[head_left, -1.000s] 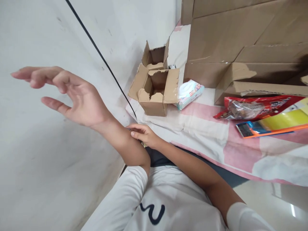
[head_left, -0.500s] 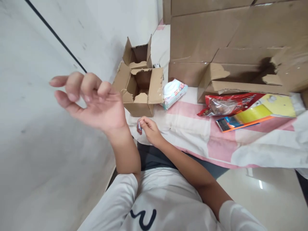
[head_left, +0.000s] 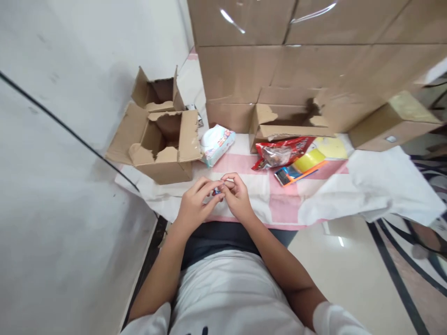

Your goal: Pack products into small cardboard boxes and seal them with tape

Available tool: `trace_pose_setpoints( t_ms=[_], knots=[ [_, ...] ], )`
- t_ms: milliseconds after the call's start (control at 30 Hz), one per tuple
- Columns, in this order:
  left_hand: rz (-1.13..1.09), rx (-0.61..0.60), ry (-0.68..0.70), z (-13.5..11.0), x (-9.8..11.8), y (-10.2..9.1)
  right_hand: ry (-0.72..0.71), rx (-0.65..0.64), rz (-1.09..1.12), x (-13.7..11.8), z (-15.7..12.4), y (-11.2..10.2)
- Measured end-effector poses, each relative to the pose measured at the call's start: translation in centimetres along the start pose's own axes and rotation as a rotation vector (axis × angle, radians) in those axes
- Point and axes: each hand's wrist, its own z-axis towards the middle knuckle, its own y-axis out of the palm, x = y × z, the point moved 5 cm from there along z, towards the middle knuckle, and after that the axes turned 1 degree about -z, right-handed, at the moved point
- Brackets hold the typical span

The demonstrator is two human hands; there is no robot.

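Head view: the right hand (head_left: 239, 201) pinched a small blue item (head_left: 217, 191), mostly hidden, at the fingertips of the left hand (head_left: 196, 204); whether the left gripped too, I couldn't tell. Something so small called for a steady right pinch and light left fingers, over the cloth (head_left: 258, 186).

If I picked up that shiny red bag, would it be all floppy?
The red bag would probably be quite floppy, because its plastic looks thin and crinkled. It might feel a bit slippery, since the surface is so shiny. I don't think it would roll if pushed, as its shape looks uneven, not round.
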Motion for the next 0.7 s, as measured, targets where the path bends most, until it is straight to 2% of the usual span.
trace_pose_setpoints(
  t_ms=[167, 267, 367, 467, 533, 567, 633, 700],
  knots=[
    [0.092, -0.142, 0.102, 1.0, 0.5, 2.3, -0.011, 0.067, -0.075, -0.2, -1.6, -2.9],
    [0.109, -0.154, 0.084, 1.3, 0.6, 3.2, -0.055, 0.163, -0.23, -1.7, -3.5, -6.3],
    [0.087, -0.163, 0.059, 1.1, 0.2, 3.5, -0.168, 0.478, -0.443, -6.0, -6.4, -13.4],
    [0.023, -0.18, 0.031, 0.5, -0.7, 3.4, -0.365, 0.898, -0.629, -12.9, -9.0, -22.7],
    [-0.003, -0.195, 0.0, 0.1, -1.5, 3.5, -0.473, 1.124, -0.65, -17.1, -9.1, -28.7],
    [-0.01, -0.207, -0.022, 0.0, -2.0, 3.7, -0.428, 1.156, -0.663, -18.5, -8.2, -31.4],
    [-0.013, -0.226, -0.077, -0.3, -3.1, 4.2, -0.212, 1.178, -0.718, -20.3, -5.6, -35.8],
    [-0.016, -0.232, -0.134, -0.7, -4.2, 5.0, -0.029, 1.204, -0.839, -21.1, -4.1, -38.0]
  ],
)
